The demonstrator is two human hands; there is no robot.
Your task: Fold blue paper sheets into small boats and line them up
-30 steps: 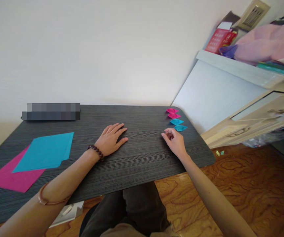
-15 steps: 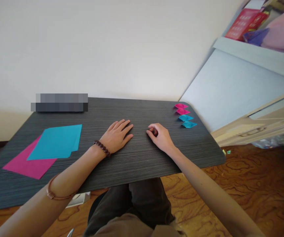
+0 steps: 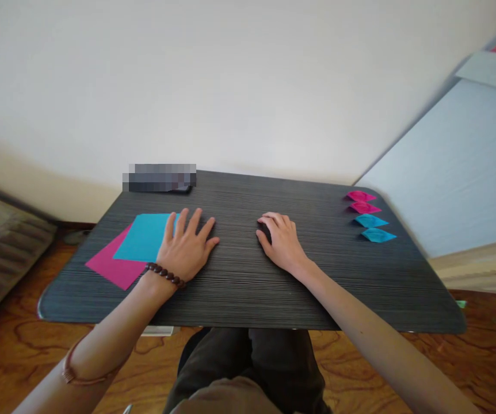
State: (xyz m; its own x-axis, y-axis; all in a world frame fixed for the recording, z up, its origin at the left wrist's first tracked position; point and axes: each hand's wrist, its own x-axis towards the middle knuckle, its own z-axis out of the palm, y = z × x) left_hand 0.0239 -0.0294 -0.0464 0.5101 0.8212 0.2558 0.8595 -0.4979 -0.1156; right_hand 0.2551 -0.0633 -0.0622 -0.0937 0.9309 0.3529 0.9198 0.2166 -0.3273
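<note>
My left hand is spread out, palm down, at the right edge of the blue paper, covering part of it. Whether it touches the sheet or hovers just over it I cannot tell. Partly under the blue paper lies pink paper, turned at an angle. My right hand rests on the dark tabletop with loosely bent fingers, thumb apart, and nothing in it. Over at the far right sit small folded paper pieces, pink ones behind blue ones, in a row.
A blurred-out dark object stands at the table's back left. The white wall runs behind the table, with a pale cabinet beyond its right end. Below is wood-patterned floor.
The view has turned left. My left hand has shifted left onto or over the blue paper, its fingers spreading wider. My right hand's fingers have loosened from a tighter curl.
</note>
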